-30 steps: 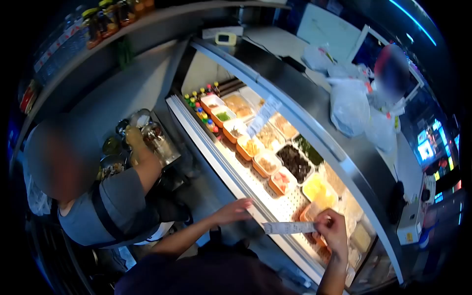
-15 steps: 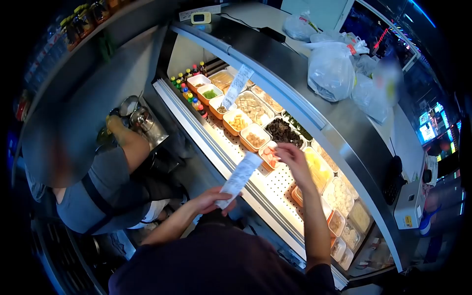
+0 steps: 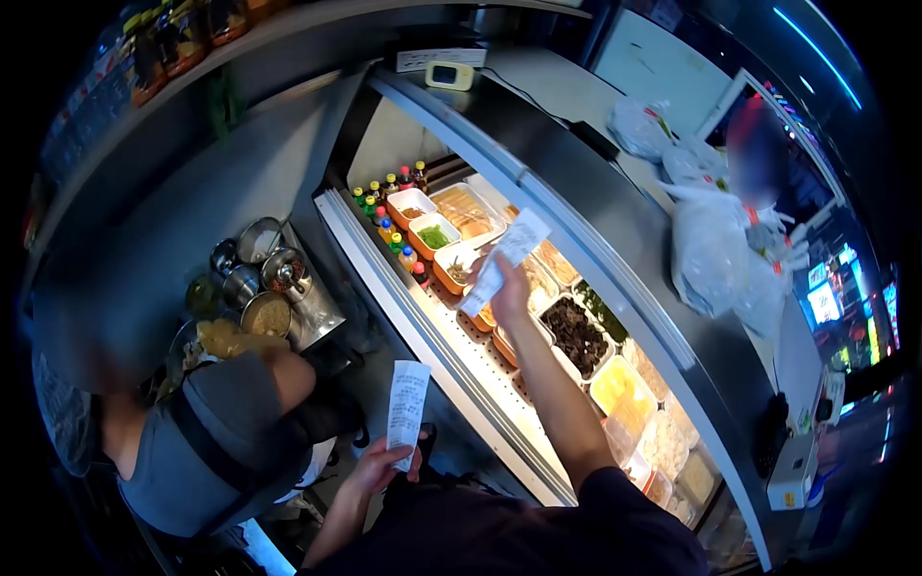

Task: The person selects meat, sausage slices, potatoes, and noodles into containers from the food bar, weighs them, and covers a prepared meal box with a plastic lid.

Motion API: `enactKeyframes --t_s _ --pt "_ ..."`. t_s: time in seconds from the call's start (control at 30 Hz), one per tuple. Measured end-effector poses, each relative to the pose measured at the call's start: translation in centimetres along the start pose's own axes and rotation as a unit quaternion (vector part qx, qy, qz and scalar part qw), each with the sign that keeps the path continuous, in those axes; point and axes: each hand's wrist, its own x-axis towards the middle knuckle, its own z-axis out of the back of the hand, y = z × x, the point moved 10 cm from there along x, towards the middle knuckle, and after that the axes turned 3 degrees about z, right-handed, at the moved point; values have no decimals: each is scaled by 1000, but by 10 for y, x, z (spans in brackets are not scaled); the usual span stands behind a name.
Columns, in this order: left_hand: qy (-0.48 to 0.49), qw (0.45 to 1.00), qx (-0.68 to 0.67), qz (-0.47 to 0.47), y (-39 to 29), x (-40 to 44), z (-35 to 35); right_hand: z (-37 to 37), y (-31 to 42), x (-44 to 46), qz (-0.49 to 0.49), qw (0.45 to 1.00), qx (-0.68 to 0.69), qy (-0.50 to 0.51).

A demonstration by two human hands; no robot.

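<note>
My left hand (image 3: 377,469) is closed on a printed paper receipt (image 3: 408,408), pinched at its lower end with the print facing up. Reaching over the lit food display case (image 3: 634,317), my right hand (image 3: 509,291) is closed on a second paper receipt (image 3: 511,257). That slip slants across my fingers near the case's upper rail. Below the right hand sit orange-and-white food tubs (image 3: 451,280), partly covered by the hand and forearm. A tray of dark fungus-like pieces (image 3: 576,336) lies just right of my forearm.
Small drink bottles (image 3: 384,230) line the case's far left end. A co-worker in a grey top (image 3: 226,442) bends over metal pots (image 3: 264,312) on my left. White plastic bags (image 3: 711,254) stand on the counter at right. A small yellow-framed device (image 3: 449,75) sits at the back.
My right hand has moved from above the tubs to the receipt at the upper rail and taken hold of it. The left-hand receipt has moved left and turned more upright. The view has shifted.
</note>
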Motion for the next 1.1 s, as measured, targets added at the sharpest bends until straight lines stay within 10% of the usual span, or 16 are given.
enactKeyframes --t_s 0.23,1.1 --pt "-24 999 -23 -1 -47 25 37 -93 -69 121 -56 996 66 31" --pt "-24 1000 -17 -11 -101 81 27 -36 -42 206 39 997 -53 -37"
